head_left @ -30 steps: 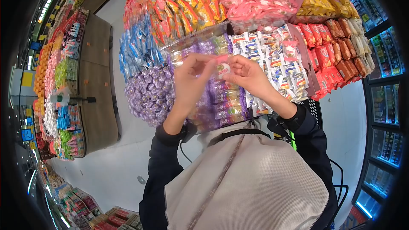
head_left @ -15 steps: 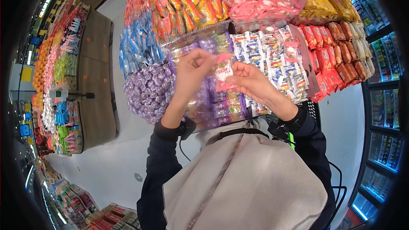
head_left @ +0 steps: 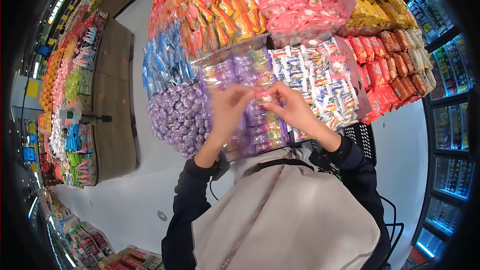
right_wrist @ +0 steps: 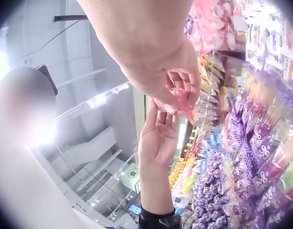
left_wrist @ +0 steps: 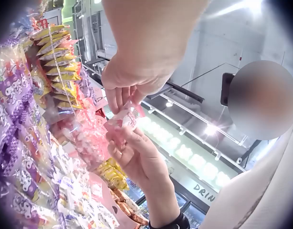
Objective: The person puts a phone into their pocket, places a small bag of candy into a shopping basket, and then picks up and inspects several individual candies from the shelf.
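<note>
A small pink-and-white candy packet (head_left: 263, 98) is held up between both hands, above the trays of sweets. My left hand (head_left: 230, 110) pinches one end of it with thumb and fingers. At the other end, my right hand (head_left: 294, 110) has the wrapper between thumb and forefinger. Seen from the left wrist, the crinkled packet (left_wrist: 123, 119) spans the gap between the two sets of fingertips. The right wrist view shows pink wrapper (right_wrist: 182, 99) sticking out past the right fingers, which hide part of it.
Beneath the hands lie purple snack packs (head_left: 262, 127) and white wrapped sweets (head_left: 327, 82). Purple round candies (head_left: 180, 120) are heaped at left. Pink packets (head_left: 295, 0) fill a bin behind, with red packs (head_left: 375, 70) at right. Drinks fridges (head_left: 452, 120) line the right side.
Both hands have come down and nearer the body with the candy packet. Its broad printed face, turned to the head camera half a second ago, is now tilted and mostly out of sight.
</note>
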Available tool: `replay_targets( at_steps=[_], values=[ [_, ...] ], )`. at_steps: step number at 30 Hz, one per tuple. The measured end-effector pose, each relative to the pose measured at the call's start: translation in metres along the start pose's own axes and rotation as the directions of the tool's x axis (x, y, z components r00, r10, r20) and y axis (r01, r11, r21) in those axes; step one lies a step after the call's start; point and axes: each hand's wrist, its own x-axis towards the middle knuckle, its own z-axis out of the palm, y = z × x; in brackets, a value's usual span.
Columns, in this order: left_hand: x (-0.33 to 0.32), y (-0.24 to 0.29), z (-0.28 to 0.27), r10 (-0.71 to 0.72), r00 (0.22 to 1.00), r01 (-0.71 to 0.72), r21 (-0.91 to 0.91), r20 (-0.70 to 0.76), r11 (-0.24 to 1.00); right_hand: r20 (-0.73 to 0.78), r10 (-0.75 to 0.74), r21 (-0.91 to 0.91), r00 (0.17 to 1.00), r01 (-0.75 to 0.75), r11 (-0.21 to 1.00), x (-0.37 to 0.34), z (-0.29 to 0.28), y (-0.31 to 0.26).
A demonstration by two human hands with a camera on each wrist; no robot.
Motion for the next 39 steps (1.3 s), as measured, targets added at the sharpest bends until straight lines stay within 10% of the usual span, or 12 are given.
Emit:
replay_targets(
  at_steps=[6,10,13,22,39],
  values=[
    [-0.022,-0.024,-0.005,-0.006,0.998,-0.001,0.117,0.06,0.993,0.001,0.021,-0.018,1.0,-0.02,1.0,-0.023,0.014,-0.002],
    [-0.038,-0.029,-0.004,-0.09,0.995,0.089,0.026,0.037,0.996,-0.017,0.223,0.329,0.975,-0.205,0.922,-0.039,0.018,-0.004],
    [-0.052,-0.046,-0.013,-0.155,0.985,0.157,-0.019,0.071,0.987,-0.262,0.204,0.58,0.943,-0.015,0.814,-0.059,0.025,0.016],
    [-0.079,-0.08,-0.001,-0.201,0.942,0.24,-0.122,0.268,0.963,-0.548,0.387,0.516,0.741,-0.064,0.854,-0.157,0.02,0.059],
    [-0.172,-0.088,0.124,-0.203,0.91,0.21,0.021,0.362,0.977,-0.611,0.133,0.318,0.78,0.088,0.944,-0.314,-0.01,0.042]
  ],
)
